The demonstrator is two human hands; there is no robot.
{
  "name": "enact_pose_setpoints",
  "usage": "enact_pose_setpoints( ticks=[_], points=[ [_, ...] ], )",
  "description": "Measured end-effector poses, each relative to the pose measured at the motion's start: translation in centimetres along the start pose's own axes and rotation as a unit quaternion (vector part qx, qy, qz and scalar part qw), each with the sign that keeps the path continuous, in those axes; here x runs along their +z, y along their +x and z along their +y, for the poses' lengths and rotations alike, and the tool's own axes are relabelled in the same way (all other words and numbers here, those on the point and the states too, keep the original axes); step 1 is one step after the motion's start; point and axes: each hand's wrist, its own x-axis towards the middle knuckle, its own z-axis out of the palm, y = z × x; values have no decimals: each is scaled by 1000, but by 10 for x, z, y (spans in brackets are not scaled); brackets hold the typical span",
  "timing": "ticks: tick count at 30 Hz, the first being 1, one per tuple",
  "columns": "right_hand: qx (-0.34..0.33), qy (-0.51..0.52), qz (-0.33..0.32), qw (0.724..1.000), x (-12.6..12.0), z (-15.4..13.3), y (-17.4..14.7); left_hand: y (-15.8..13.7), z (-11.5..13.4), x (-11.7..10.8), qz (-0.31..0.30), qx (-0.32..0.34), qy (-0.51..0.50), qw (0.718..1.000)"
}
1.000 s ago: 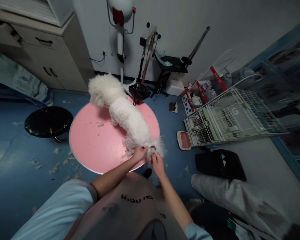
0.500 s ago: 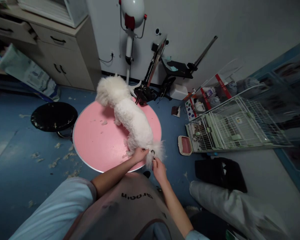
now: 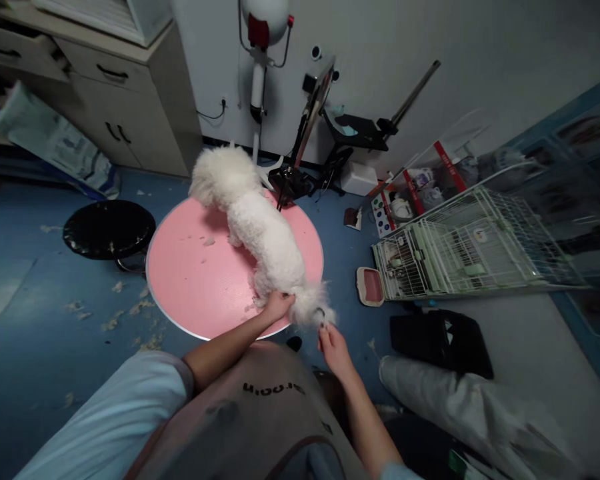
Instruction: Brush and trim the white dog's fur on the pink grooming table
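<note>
Table point(image 3: 195, 287): round, pink top, pale rim. White dog point(image 3: 267, 240) on it, on its feet, rear toward near right edge. Small hair tufts point(image 3: 209, 241) loose on top, left of dog. Floor point(image 3: 10, 287): blue. Black stool point(image 3: 109, 230) beside table; hair clumps point(image 3: 143, 307) scattered below stool; shallow tray point(image 3: 370, 287) right of table.

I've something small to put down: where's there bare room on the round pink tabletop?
The widest patch of tabletop lies between the loose greyish hair clumps and the bare left forearm. A narrower strip lies right of the fluffy white dog. Crowded: the tail, left hand and right hand close by.
</note>
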Motion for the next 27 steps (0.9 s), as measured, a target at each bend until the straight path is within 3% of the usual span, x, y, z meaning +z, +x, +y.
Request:
enact_pose_setpoints(
  ticks=[3,5,9,11,13,15,18,20,22,25,27],
  points=[
    [-40,46,30,998,15,-29,36,0,2,0,-2,5,10,1000],
    [-32,3,26,999,22,-26,45,1,3,-1,-9,0,17,1000],
    [37,-124,-19,991,16,8,23,4,0,-4,-4,-15,33,999],
    [35,-127,-52,990,7,13,9,5,-3,-5,1,-15,40,999],
    [3,-67,-46,997,-1,1,6,6,-4,-5,-7,-5,43,999],
    [-31,-11,0,999,-2,-19,16,7,-6,-4,-13,9,42,999],
    [-26,-81,29,996,9,-34,36,9,-8,-3,-18,9,40,999],
    [13,-183,-8,983,21,-18,33,10,-11,-5,-21,-2,37,999],
    [59,-255,-71,962,29,18,12,12,-14,-7,-16,-14,32,999],
    [117,-282,-183,934,23,78,-31,11,-16,-11,-11,-19,16,1000],
    [124,-248,-181,944,7,94,-42,9,-15,-11,-30,-16,-3,999]
  ],
)
